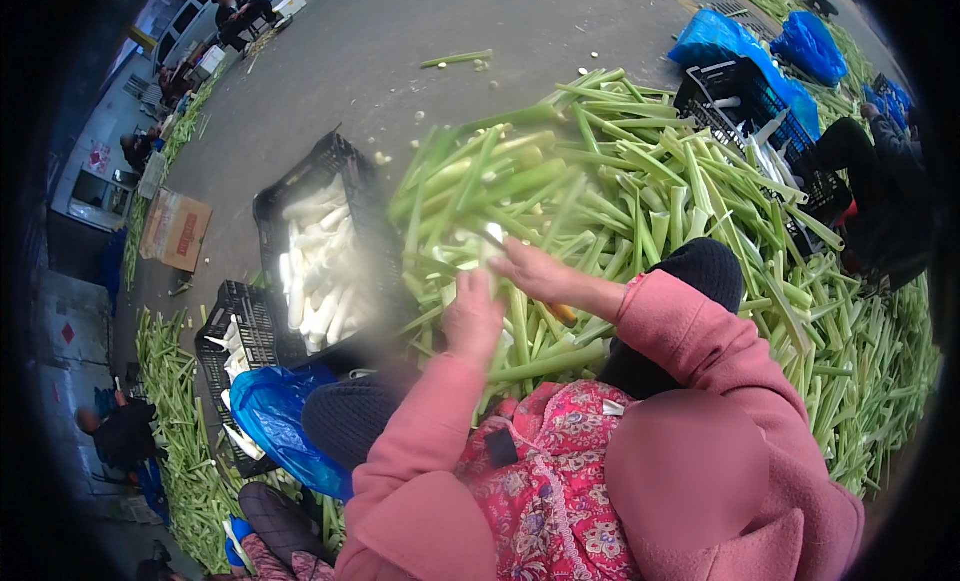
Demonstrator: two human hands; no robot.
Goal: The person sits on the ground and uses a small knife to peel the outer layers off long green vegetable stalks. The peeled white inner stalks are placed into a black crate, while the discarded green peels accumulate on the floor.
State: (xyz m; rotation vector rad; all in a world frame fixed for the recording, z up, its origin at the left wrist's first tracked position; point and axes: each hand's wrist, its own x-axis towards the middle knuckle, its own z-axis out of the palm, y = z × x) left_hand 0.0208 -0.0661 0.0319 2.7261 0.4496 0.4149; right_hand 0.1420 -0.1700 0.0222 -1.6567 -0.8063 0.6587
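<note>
My left hand (474,314) is closed around the lower part of a peeled white shoot (492,234), whose pale end points away from me. My right hand (534,275) is against the shoot's right side, gripping a tool with an orange handle (561,314), which looks like a knife; its blade is hard to make out. Beneath and beyond both hands spreads a large heap of cut green stalks and leaf sheaths (660,176). Left of my hands stands a black plastic crate (271,228) holding many white peeled shoots (322,266). A blur covers the crate's right part.
A second black crate (225,299) and a blue plastic bag (281,423) lie by my left knee. At far right a person (892,176) sits near a black crate (720,78) with blue plastic. A cardboard box (176,228) stands left; other people sit beyond. Stalk piles lie both sides.
</note>
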